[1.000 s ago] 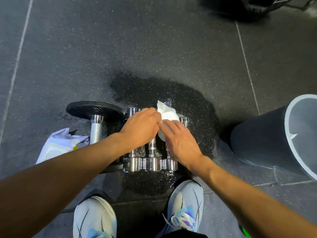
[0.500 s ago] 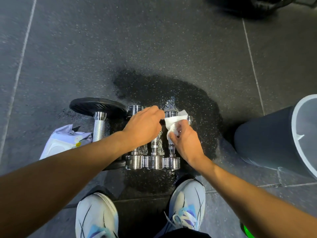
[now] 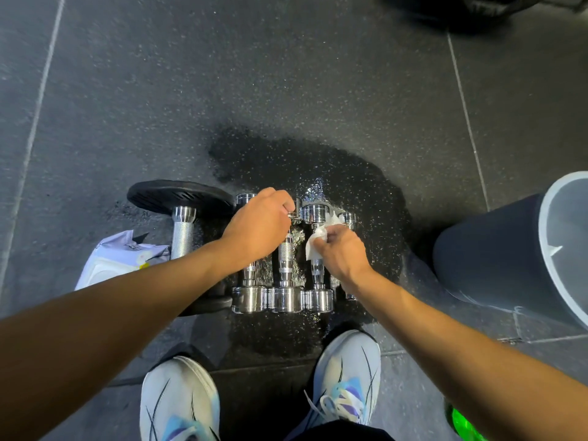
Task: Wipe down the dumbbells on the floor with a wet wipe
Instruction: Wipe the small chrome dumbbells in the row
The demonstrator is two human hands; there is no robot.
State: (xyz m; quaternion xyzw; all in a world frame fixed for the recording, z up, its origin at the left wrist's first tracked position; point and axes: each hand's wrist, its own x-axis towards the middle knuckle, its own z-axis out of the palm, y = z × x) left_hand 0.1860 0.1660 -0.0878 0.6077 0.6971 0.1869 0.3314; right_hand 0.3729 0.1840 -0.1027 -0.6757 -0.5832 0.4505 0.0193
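Pinched in the right hand (image 3: 342, 254), the white wet wipe (image 3: 318, 240) is bunched against the handle of 1 chrome dumbbell (image 3: 316, 256), its loose edge sticking up toward the far head. The left hand (image 3: 257, 232) has its fingers curled over the far head of the neighbouring dumbbell (image 3: 285, 268), gripping it, though the fingertips are tucked out of sight. At least 4 small chrome dumbbells lie side by side on the floor (image 3: 286, 74), in a dark wet patch (image 3: 318, 163) that gleams with droplets. The smallest dumbbell (image 3: 348, 218), right of the wiped one, is mostly covered by the right wrist. Left of the row sits a larger plate-loaded dumbbell (image 3: 183, 218) with a black disc, its near end hidden under the left forearm. Beyond it lies what seems to be a white wipes packet (image 3: 117, 259), partly covered. A grey bin (image 3: 496, 249) stands right of the row, cut off by the frame. 2 white shoes (image 3: 345, 374) stand just short of the dumbbells.
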